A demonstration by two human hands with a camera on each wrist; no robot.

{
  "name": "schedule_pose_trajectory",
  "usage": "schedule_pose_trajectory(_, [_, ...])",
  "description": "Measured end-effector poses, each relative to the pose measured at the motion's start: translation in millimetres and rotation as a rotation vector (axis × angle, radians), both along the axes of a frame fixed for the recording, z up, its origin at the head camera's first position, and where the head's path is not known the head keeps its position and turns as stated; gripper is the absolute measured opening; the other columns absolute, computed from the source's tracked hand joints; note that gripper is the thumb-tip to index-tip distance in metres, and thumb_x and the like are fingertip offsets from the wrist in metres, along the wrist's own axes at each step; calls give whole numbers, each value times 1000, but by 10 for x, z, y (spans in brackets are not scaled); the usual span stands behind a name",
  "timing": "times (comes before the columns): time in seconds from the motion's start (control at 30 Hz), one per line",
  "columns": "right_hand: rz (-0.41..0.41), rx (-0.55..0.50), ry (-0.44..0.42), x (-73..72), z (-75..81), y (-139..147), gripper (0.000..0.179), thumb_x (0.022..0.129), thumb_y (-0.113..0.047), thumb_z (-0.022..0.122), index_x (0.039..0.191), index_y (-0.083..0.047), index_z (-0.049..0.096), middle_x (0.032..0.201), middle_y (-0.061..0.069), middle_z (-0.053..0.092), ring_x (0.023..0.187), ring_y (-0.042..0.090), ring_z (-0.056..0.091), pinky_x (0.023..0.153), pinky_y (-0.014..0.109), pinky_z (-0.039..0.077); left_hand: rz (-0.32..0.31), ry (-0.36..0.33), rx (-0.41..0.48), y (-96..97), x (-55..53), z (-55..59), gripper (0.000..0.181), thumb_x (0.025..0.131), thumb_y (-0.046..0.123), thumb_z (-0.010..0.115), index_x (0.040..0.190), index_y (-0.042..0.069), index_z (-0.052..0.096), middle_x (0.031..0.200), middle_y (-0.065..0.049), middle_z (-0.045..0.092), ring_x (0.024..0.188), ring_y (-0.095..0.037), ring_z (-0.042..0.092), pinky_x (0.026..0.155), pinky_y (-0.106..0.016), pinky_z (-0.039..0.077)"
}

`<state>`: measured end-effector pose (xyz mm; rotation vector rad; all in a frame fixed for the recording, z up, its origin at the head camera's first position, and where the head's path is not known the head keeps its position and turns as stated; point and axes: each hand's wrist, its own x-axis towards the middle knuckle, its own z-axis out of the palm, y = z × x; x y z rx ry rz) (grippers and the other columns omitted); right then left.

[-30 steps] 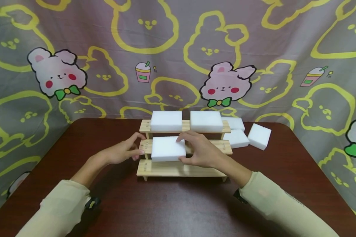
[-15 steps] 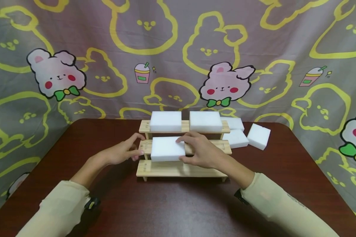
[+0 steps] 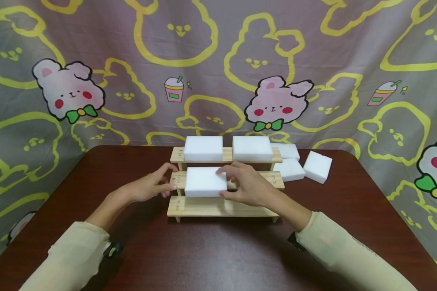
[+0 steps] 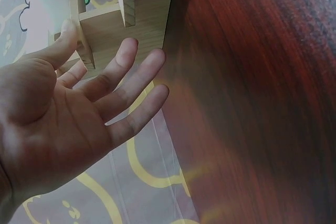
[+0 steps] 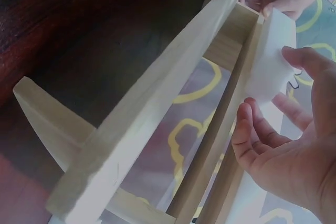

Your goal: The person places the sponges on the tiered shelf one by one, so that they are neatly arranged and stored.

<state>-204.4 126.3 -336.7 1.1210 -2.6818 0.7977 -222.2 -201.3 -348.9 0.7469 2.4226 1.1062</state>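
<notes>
A three-tier wooden rack (image 3: 204, 207) stands on the table, with a white foam block (image 3: 205, 182) on the left part of its middle shelf. At that block's right end, my right hand (image 3: 248, 186) pinches it between thumb and fingers. My left hand (image 3: 149, 188) holds the left end of the same shelf, thumb at the front edge and index finger at the back. In the left wrist view, the other fingers (image 4: 131, 90) of that hand spread loosely beside the rack. The right wrist view shows the right thumb (image 5: 302, 59) against the block.
Two more foam blocks, one on the left (image 3: 203, 148) and one on the right (image 3: 253, 148), sit on the top shelf. Several loose blocks lie on the dark red table (image 3: 218, 258) behind the rack's right side, among them a tilted block (image 3: 318, 166). A patterned curtain (image 3: 211, 81) hangs behind.
</notes>
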Motion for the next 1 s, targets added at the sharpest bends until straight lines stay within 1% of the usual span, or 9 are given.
schedule_pose_trajectory(0.1, [4, -14, 4, -16, -15, -5, 46, 85, -25, 86, 124, -10, 67, 98, 6, 64, 83, 18, 61, 75, 31, 50, -1, -2, 1, 0, -4, -1, 42, 106, 8, 58, 137, 2, 29, 80, -13, 63, 78, -26, 62, 79, -51, 52])
schedule_pose_trajectory(0.27, [26, -42, 28, -56, -29, -23, 44, 84, -20, 86, 121, -7, 67, 85, 3, 62, 76, 19, 59, 75, 32, 48, -5, 1, 1, -4, -9, -6, 42, 107, 8, 58, 137, 2, 29, 80, -13, 63, 78, -25, 62, 79, -50, 52])
schedule_pose_trajectory(0.37, [32, -65, 23, -80, -31, -32, 41, 83, -17, 86, 118, -6, 68, 80, 3, 62, 74, 20, 59, 74, 32, 48, -6, 1, -1, -6, -9, -5, 42, 107, 9, 58, 137, 2, 29, 81, -13, 63, 78, -25, 62, 79, -51, 52])
schedule_pose_trajectory(0.63, [22, -98, -2, -111, -49, -63, 38, 83, -16, 87, 116, -6, 69, 77, 2, 62, 70, 20, 58, 72, 30, 48, -9, 3, -2, -9, -11, -9, 42, 107, 9, 58, 137, 2, 29, 81, -13, 63, 78, -26, 63, 80, -52, 53])
schedule_pose_trajectory(0.83, [16, -99, -16, -124, -46, -76, 37, 85, -15, 86, 115, -5, 69, 75, 2, 62, 69, 22, 59, 70, 29, 48, -10, 8, -3, -10, -8, -8, 42, 107, 10, 58, 137, 2, 29, 81, -13, 63, 78, -26, 63, 79, -51, 53])
schedule_pose_trajectory(1.0, [13, -96, -21, -148, -54, -87, 35, 86, -14, 86, 115, -6, 69, 74, 0, 62, 68, 19, 58, 68, 27, 47, -6, 6, -4, -8, -2, -6, 42, 107, 10, 58, 137, 2, 29, 81, -14, 64, 79, -26, 63, 80, -51, 52])
